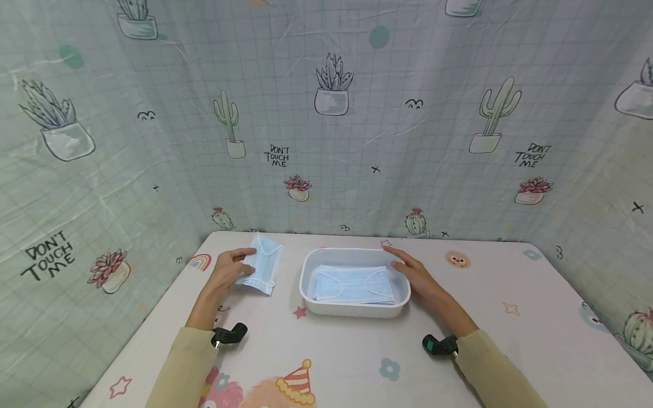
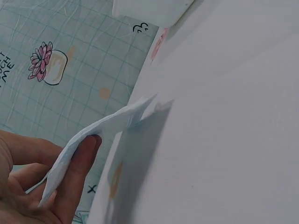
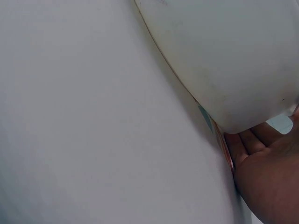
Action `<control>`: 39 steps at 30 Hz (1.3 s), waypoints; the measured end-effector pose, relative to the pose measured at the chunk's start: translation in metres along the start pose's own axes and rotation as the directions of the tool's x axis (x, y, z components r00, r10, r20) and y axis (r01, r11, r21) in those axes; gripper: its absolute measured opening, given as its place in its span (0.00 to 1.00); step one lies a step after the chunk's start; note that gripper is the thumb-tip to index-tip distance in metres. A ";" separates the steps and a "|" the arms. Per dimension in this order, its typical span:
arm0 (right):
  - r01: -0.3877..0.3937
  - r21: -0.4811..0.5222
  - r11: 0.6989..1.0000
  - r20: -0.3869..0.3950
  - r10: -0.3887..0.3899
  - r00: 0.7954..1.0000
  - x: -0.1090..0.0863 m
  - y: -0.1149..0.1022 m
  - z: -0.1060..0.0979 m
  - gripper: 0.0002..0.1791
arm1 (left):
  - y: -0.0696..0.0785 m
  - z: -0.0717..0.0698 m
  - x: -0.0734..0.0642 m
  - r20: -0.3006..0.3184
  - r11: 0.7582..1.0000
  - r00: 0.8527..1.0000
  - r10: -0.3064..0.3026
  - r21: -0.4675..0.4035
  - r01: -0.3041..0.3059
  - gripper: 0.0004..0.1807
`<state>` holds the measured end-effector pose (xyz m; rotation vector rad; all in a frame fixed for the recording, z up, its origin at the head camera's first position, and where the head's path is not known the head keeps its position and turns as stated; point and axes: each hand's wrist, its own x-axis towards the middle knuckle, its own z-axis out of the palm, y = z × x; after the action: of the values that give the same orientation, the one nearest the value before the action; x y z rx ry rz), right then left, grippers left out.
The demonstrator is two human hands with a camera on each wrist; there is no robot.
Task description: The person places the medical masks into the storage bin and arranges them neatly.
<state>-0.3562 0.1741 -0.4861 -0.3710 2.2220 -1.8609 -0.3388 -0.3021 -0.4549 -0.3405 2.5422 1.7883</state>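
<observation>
My left hand [image 1: 228,273] pinches a light blue disposable face mask [image 1: 267,265] at its left edge, thumb on one side and fingers on the other. In the left wrist view, the bent face mask [image 2: 110,122] appears nearly edge-on, raised over the tabletop. To its right, a white plastic tub [image 1: 352,310] holds a flat-lying blue face mask [image 1: 354,286] with white ear loops; whether others lie beneath it cannot be seen. At the tub's right end, my right hand [image 1: 419,279] grips the rim, thumb at the edge and fingers along the outer wall.
The white table covering [image 1: 336,351] carries printed stars, flowers and cartoon figures. A cactus-print curtain [image 1: 331,141] rises behind the table and along both sides. Each wrist bears a small black device, such as the left wrist camera [image 1: 229,334].
</observation>
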 end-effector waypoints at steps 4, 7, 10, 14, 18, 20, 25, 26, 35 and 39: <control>-0.001 0.004 1.000 -0.001 0.001 1.000 0.000 0.001 0.000 0.28 | 0.007 0.000 -0.002 0.001 1.000 1.000 0.017 -0.023 -0.017 0.35; -0.004 0.010 1.000 -0.002 0.004 1.000 0.000 0.002 0.000 0.28 | 0.012 0.001 -0.002 -0.007 0.999 1.000 0.027 -0.037 -0.027 0.35; 0.003 0.012 1.000 0.006 -0.003 1.000 0.001 0.001 0.000 0.28 | 0.018 0.002 -0.003 -0.020 0.999 0.999 0.025 -0.047 -0.026 0.34; 0.012 0.011 1.000 0.013 -0.012 1.000 0.000 0.002 0.000 0.28 | 0.026 0.004 -0.007 -0.022 0.998 0.999 0.035 -0.057 -0.036 0.35; 0.006 0.016 1.000 0.007 -0.006 1.000 0.001 0.002 0.001 0.28 | 0.035 0.007 -0.012 -0.016 0.995 0.998 0.055 -0.077 -0.056 0.35; 0.001 0.020 1.000 0.005 -0.002 1.000 0.001 0.002 0.001 0.29 | 0.040 0.010 -0.015 -0.014 0.994 0.998 0.067 -0.084 -0.068 0.35; 0.002 0.025 1.000 0.006 -0.002 1.000 0.001 0.002 0.000 0.29 | 0.051 0.015 -0.022 -0.023 0.991 0.995 0.100 -0.089 -0.101 0.34; 0.006 0.023 1.000 0.010 -0.006 1.000 0.001 0.002 0.000 0.29 | 0.053 0.016 -0.024 -0.026 0.991 0.994 0.103 -0.088 -0.105 0.34; 0.002 0.034 0.999 0.019 -0.003 1.000 0.003 0.001 -0.001 0.28 | 0.070 0.032 -0.038 -0.019 0.984 0.988 0.154 -0.091 -0.155 0.31; 0.003 0.022 1.000 0.011 -0.003 1.000 0.002 0.002 -0.001 0.28 | 0.078 0.043 -0.040 0.018 0.982 0.985 0.173 -0.081 -0.171 0.31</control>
<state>-0.3583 0.1747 -0.4882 -0.3807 2.1935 -1.8782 -0.3187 -0.2297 -0.3917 -0.1010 2.5606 1.9404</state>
